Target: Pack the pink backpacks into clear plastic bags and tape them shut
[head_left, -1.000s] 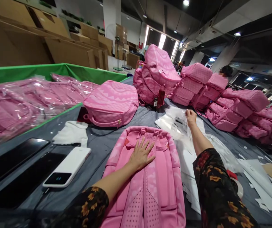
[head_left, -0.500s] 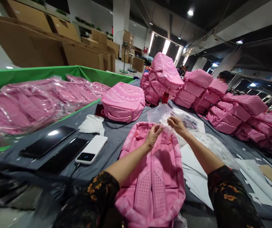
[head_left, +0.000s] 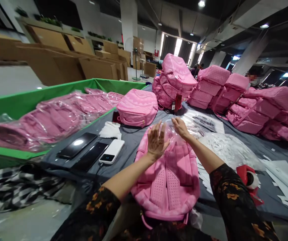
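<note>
A pink backpack (head_left: 170,180) lies before me with its perforated shoulder straps facing up, its top end away from me. Over that top end is clear plastic film (head_left: 169,129), likely a bag like those on the packed backpacks. My right hand (head_left: 180,128) pinches the film's far edge. Just left of it, my left hand (head_left: 157,140) is raised with fingers spread, palm toward the film. Whether its fingertips touch the plastic I cannot tell.
At left, a green-walled bin (head_left: 83,87) holds several bagged pink backpacks. A power bank (head_left: 112,151), two dark phones and a white cloth (head_left: 110,130) lie nearby. Stacked backpacks (head_left: 214,82) line the back. A red tape dispenser (head_left: 244,175) and paper sheets (head_left: 283,180) are at right.
My left hand has gone from closed fingers at the backpack's top to spread fingers. My right hand has moved slightly left and up with the film. The view has shifted, showing the tape dispenser.
</note>
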### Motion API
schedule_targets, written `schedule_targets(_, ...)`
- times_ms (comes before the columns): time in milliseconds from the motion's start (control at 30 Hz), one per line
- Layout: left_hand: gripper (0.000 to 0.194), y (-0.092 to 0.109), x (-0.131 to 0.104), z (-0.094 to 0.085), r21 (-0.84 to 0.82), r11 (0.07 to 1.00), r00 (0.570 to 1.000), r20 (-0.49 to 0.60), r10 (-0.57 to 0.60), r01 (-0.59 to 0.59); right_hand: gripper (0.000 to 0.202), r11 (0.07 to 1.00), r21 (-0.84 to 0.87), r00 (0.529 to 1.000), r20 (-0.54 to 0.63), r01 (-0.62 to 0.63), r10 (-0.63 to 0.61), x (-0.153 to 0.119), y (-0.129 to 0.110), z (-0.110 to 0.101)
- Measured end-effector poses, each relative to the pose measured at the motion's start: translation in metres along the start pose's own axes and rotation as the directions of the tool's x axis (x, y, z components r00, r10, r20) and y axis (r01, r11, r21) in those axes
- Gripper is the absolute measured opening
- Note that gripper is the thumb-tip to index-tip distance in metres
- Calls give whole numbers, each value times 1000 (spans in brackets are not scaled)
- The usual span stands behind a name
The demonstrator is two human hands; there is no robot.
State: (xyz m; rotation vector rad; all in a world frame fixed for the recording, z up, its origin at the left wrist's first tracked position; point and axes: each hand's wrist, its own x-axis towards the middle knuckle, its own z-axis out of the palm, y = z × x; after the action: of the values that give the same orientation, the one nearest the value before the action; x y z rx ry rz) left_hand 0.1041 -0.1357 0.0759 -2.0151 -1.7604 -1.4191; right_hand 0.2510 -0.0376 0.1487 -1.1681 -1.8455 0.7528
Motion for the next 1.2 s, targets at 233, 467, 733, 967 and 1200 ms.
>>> schedule_targets(233, 20, -45, 41, -14, -15, 980, 977, -82, -197, 197, 28, 462, -845, 963, 247, 268, -106, -58, -25, -33)
schedule_targets(467, 24, -69, -22, -13, -159, 985, 930, -348, -116, 63, 16, 785, -545, 943, -298, -294, 146, -100, 56, -79)
schedule_targets(733, 21, -53, -25, -2, -356, 701, 777, 142, -613, 618, 28, 927, -332, 889, -458, -177, 6, -120, 65, -56)
schedule_targets(967, 21, -59, -46, -53, -241, 953, 928, -278, -249, 184, 23, 638, -594, 767, -641, -491, -7, -137, 94, -141)
schedule_targets(1200, 27, -111, 12, -17, -179, 536, 560, 380, -736, 825, 18, 787, 192, 759, -207, -587, 617, -117, 111, -139)
